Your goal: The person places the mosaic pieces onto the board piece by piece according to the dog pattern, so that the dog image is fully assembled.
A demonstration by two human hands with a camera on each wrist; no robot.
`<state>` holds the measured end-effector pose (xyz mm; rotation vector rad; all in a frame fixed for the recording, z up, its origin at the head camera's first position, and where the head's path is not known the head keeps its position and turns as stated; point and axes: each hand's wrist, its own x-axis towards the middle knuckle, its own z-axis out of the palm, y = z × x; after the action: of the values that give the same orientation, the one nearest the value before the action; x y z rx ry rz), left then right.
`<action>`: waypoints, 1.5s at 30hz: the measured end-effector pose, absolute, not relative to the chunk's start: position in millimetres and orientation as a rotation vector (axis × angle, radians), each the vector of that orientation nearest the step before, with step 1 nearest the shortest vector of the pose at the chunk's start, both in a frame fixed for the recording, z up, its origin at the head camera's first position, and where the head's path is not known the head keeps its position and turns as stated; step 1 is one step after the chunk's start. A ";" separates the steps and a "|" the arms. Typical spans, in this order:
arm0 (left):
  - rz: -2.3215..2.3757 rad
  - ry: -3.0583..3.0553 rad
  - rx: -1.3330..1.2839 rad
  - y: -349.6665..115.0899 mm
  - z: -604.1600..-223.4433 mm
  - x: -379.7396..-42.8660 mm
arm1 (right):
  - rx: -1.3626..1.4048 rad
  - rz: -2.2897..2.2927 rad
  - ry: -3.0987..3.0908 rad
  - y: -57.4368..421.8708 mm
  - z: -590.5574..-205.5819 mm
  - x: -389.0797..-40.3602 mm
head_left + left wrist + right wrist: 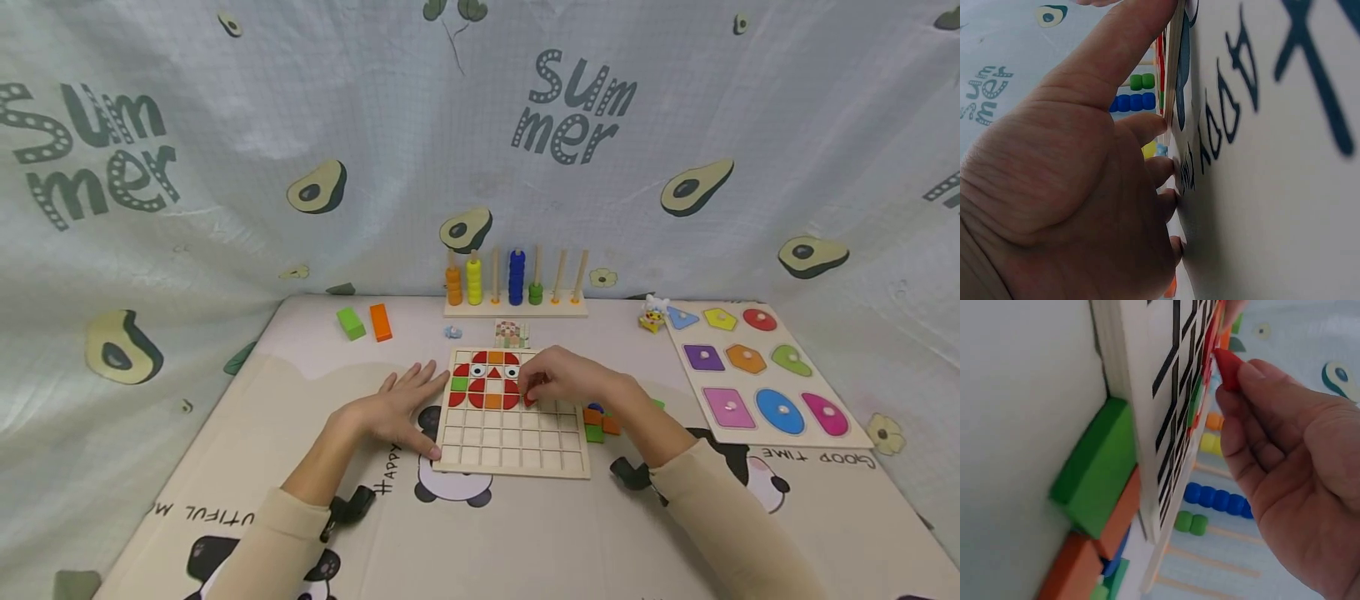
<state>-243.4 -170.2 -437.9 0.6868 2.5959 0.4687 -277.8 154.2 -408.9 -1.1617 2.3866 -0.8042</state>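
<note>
A wooden grid board lies on the table, its upper rows partly filled with red, orange, green and eye-marked tiles. My right hand is over the board's right side and pinches a red tile with a curved edge between thumb and index finger, close over the grid. On the board's left edge rests my left hand, its fingers spread straight and the thumb at the lower left corner. In the left wrist view the fingertips touch the table and the board's side.
Loose green and orange blocks lie right of the board. Behind it stand a bead-peg stacker, a small pattern card and a blue figure. A shape puzzle board is at the right, a toy figure beside it. Two blocks lie back left.
</note>
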 end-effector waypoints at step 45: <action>0.477 2.595 0.705 -171.2 -438.2 -243.8 | -1.184 -0.641 2.652 164.2 -415.2 -262.6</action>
<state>-243.8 -171.2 -438.2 0.7050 2.5952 0.4773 -262.6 164.2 -415.2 -1.1837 2.6524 -0.6413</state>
